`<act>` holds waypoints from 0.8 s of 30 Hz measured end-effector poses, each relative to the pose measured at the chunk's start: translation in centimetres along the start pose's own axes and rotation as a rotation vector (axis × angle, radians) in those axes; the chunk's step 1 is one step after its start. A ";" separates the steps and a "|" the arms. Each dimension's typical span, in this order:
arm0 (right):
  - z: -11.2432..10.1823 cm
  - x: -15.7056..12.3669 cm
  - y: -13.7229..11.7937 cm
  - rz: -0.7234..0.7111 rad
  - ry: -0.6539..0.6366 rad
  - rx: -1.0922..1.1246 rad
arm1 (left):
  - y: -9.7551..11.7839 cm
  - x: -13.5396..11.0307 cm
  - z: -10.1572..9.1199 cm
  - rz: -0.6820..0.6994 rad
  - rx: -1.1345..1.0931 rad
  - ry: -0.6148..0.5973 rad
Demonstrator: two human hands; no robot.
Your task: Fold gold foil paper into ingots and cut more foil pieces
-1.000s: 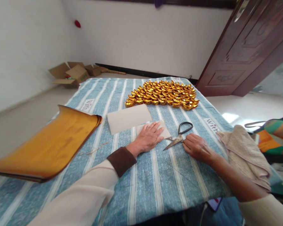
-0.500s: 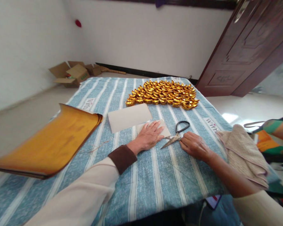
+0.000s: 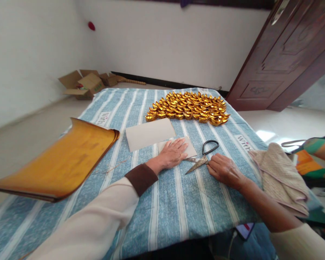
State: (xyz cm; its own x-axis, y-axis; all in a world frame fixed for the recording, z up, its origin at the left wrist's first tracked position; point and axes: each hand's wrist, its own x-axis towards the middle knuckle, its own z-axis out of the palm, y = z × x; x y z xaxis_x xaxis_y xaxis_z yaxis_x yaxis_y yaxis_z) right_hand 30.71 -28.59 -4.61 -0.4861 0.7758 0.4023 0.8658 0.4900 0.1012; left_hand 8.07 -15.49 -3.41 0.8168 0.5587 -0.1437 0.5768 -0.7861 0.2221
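My left hand (image 3: pixel 173 153) lies flat with its fingers stretched out, pressing a small pale sheet of paper (image 3: pixel 190 148) against the table. Part of that sheet is hidden under the palm. Beside it, my right hand (image 3: pixel 224 170) is closed around one handle of a pair of scissors (image 3: pixel 197 165); that handle is hidden in the fist. The other handle, a black loop, sticks up free, and the blades stand apart near the sheet's lower edge. A larger pale sheet (image 3: pixel 150 134) lies just beyond my left hand.
Several shiny gold folded-paper ingots (image 3: pixel 189 108) stand in rows at the far side. A curled stack of golden-yellow sheets (image 3: pixel 62 159) lies at left. A beige cloth (image 3: pixel 281 177) rests at the right edge of the blue striped tablecloth (image 3: pixel 168 216). An open cardboard box (image 3: pixel 83 85) stands behind.
The scissors have slid slightly toward me, and their blades sit a little farther from the small sheet's edge. My left hand stays on the paper.
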 end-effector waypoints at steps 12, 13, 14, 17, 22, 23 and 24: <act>-0.2 0.2 -0.3 0.022 0.038 0.013 | -2.4 -0.1 -0.2 0.217 0.187 0.087; -0.2 0.3 -0.3 0.023 0.037 0.015 | -2.5 -0.2 0.0 0.211 0.184 0.097; -0.3 0.3 -0.3 0.024 0.034 0.017 | -2.5 -0.3 0.1 0.204 0.179 0.100; -0.4 0.5 -0.3 0.027 0.025 0.025 | -2.5 -0.4 0.3 0.199 0.154 0.087; -0.1 1.4 -0.4 0.020 0.006 0.047 | -2.3 -0.3 -0.1 0.173 0.095 0.037; 0.0 1.6 -0.5 0.017 0.004 0.047 | -2.2 -0.3 -0.2 0.167 0.084 0.029; 0.1 1.8 -0.6 0.015 0.003 0.046 | -2.2 -0.3 -0.2 0.161 0.074 0.023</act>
State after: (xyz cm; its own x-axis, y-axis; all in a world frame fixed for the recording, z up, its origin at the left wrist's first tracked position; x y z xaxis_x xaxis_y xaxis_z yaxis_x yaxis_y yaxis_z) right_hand 29.31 -27.45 -4.06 -0.4729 0.7817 0.4066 0.8664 0.4964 0.0534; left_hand 6.55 -13.88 -3.62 0.8987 0.4293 -0.0897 0.4385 -0.8826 0.1692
